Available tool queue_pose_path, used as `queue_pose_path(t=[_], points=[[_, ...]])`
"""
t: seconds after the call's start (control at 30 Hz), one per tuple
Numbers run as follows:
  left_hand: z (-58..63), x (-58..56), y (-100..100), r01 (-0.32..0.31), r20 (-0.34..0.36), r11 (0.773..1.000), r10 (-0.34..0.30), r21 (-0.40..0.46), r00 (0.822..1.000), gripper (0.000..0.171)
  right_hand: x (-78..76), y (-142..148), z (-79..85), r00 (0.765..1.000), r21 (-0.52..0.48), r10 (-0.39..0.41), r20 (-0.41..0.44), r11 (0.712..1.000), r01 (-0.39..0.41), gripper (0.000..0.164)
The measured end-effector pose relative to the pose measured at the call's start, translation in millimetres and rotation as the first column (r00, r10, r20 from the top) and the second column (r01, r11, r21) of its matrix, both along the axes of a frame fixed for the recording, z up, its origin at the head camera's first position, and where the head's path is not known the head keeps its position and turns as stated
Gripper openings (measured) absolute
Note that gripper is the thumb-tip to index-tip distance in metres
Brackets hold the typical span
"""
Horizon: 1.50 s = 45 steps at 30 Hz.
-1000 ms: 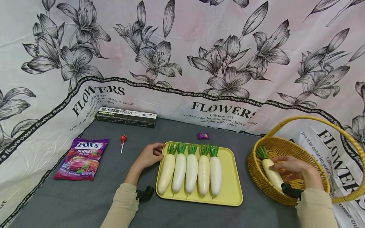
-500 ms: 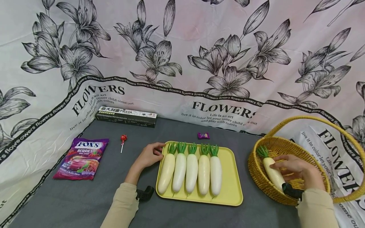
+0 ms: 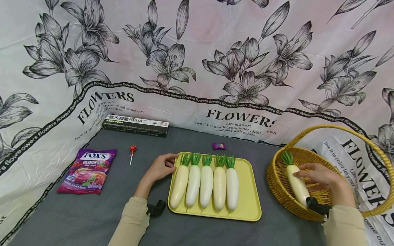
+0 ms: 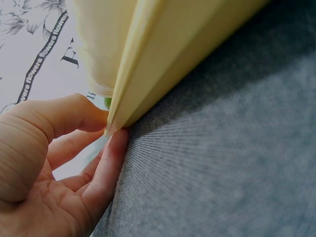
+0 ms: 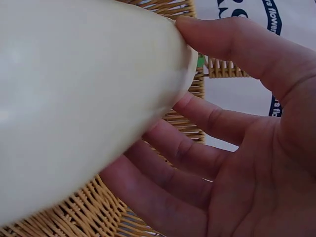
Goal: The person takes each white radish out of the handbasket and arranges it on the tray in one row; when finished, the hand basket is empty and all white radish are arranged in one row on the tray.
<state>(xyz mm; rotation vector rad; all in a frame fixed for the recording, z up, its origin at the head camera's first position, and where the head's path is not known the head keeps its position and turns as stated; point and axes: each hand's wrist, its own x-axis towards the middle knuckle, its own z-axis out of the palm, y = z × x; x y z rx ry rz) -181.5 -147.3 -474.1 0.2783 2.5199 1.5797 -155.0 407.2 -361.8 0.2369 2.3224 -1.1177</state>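
Observation:
In the head view my right hand (image 3: 321,177) holds a white radish (image 3: 298,184) with green leaf stubs, inside a yellow wicker basket (image 3: 278,196). Close up in the right wrist view, thumb and fingers grip the pale radish (image 5: 89,98) from both sides, above the woven wicker. My left hand (image 3: 161,168) is at the upper left edge of a yellow tray (image 3: 248,191). The left wrist view shows its thumb and fingertips pinching the tray's rim (image 4: 148,64). Several white radishes (image 3: 206,186) lie side by side on the tray, leaves pointing away from me.
A purple candy bag (image 3: 89,171) and a red lollipop (image 3: 133,149) lie left of the tray. Behind stand a black pasta box (image 3: 135,127) and a small purple wrapped candy (image 3: 219,146). The basket's tall handle (image 3: 341,127) arches over its opening. Flowered cloth (image 3: 240,82) hangs behind the table.
My right hand has shifted slightly right, and the radish it holds has moved a little up and right within the basket's outline. The left hand and the tray look unchanged.

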Motion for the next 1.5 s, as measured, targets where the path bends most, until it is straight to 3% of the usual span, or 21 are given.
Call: queue_pose_path(t=[0.5, 0.9, 1.2, 1.5], points=[[-0.2, -0.3, 0, 0.005, -0.002, 1.000, -0.005, -0.006, 1.000, 0.049, 5.9, -12, 22.1, 0.998, 0.026, -0.021, -0.061, 0.999, 0.022, 0.074], [-1.2, -1.1, 0, 0.003, -0.006, 1.000, -0.003, -0.005, 1.000, 0.049, 13.4, -42, 41.5, 0.992, 0.038, -0.024, -0.124, 0.999, 0.029, 0.078], [-1.8, -1.4, -1, 0.006, -0.006, 1.000, -0.006, -0.011, 1.000, 0.049, 20.7, -80, 37.6, 0.976, 0.037, -0.073, -0.206, 0.996, 0.082, 0.079], [-1.0, -1.3, -1, 0.007, -0.016, 1.000, -0.007, -0.018, 1.000, 0.049, 24.3, -125, 21.7, 0.962, 0.018, -0.084, -0.260, 0.996, 0.092, 0.073]])
